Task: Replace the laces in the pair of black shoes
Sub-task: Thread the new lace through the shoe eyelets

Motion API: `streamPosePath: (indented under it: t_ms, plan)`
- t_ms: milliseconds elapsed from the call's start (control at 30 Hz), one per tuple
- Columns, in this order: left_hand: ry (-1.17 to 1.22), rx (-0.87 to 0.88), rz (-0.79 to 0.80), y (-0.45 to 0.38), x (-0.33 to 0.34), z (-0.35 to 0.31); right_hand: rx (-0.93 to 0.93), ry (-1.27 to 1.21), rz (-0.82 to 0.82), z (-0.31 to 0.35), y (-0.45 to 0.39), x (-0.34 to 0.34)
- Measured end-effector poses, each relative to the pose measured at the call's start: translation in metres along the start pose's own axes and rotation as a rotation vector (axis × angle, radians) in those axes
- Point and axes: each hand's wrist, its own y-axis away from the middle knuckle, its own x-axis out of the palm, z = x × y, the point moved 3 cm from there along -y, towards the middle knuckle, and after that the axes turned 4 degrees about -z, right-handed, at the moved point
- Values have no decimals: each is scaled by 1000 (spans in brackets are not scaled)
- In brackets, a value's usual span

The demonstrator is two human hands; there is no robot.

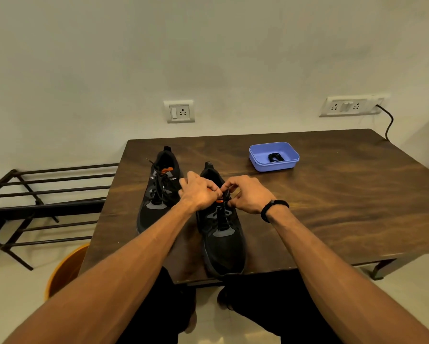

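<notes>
A: Hands?
B: Left hand [200,192] and right hand [248,193] both pinch the lace [223,194] over the right shoe [221,227], mid-table.
A: Other shoe?
B: Left shoe [159,192] just beside, still laced. Spare laces [276,157] in blue tray [258,163], well apart.

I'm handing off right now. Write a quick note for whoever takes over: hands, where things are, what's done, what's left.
Left hand and right hand: both pinch the lace at the top eyelets of the right shoe; which lace it is I cannot tell.
Left shoe stands beside it on the table, laced, lace ends loose.
A coiled black lace lies in the blue tray, far right.
Done: unclear, nothing plainly swapped.
Left: finish the right shoe, then the left shoe.
</notes>
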Motion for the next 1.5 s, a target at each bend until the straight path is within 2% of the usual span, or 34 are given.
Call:
streamPosePath:
  t_ms: [233, 400, 533, 767, 867, 1033, 1100, 1200, 1333, 1400, 1433, 1467, 1500]
  plan:
    - [94, -106, 4, -12, 18, 13, 4, -19, -6, -1, 1, -1]
    - [141, -205, -64, -2, 10, 5, 13, -38, 0, -2, -1, 0]
    - [170, -149, -58, 0, 11, 4, 23, -44, -22, -4, -1, 1]
    - [161, -34, -137, -10, 20, 10, 108, -88, -158, -10, -1, 2]
    - [162, -13, -93, 0, 8, -3, 87, -38, -161, -9, -2, 2]
    - [306, -15, 7, 9, -7, -7, 64, -29, -152, -5, -4, -6]
    - [391, -24, -18, 11, -13, -3, 128, -222, -162, -6, -2, -11]
    - [347, -57, -39, 13, -19, 10, 240, -733, -161, -2, 3, -17]
    - [275, -118, 96, 17, -17, 21, 186, -1363, -186, 8, 1, -29]
    - [264, -124, 125, 19, -17, 19, 183, -1490, -248, 6, -2, -37]
    - [268, -117, 124, 20, -18, 18, 178, -1364, -293, 1, -3, -39]
    - [285, -109, 117, 20, -19, 17, 152, -1100, -331, -3, -3, -42]
    - [314, -102, 109, 20, -19, 16, 101, -725, -349, -7, -2, -42]
